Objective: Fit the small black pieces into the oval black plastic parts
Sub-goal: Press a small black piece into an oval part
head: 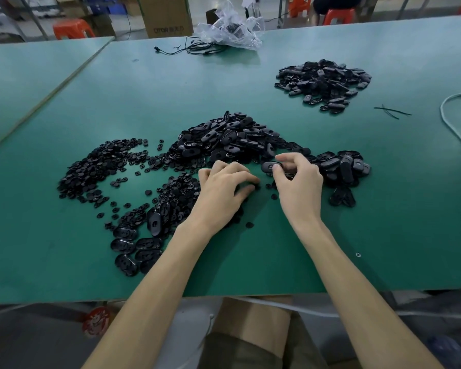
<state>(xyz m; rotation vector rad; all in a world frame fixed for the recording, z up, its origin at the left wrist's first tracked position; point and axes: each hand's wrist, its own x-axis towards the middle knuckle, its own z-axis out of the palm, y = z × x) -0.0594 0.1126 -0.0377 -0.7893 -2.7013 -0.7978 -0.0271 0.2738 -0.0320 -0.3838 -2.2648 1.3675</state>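
Here, right grip [298, 179] pinching oval part [269, 166], box [165, 14] lettering blurred.

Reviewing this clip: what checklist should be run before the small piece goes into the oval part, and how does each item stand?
1. Right hand grips an oval part: ok.
2. Left hand has pinched a small piece: cannot tell, fingertips blurred.
3. Small pieces lie close to the left hand: ok.
4. Held part's socket faces the person: cannot tell.
5. Oval pile lies just beyond the hands: ok.
6. Far pile is apart from it: ok.
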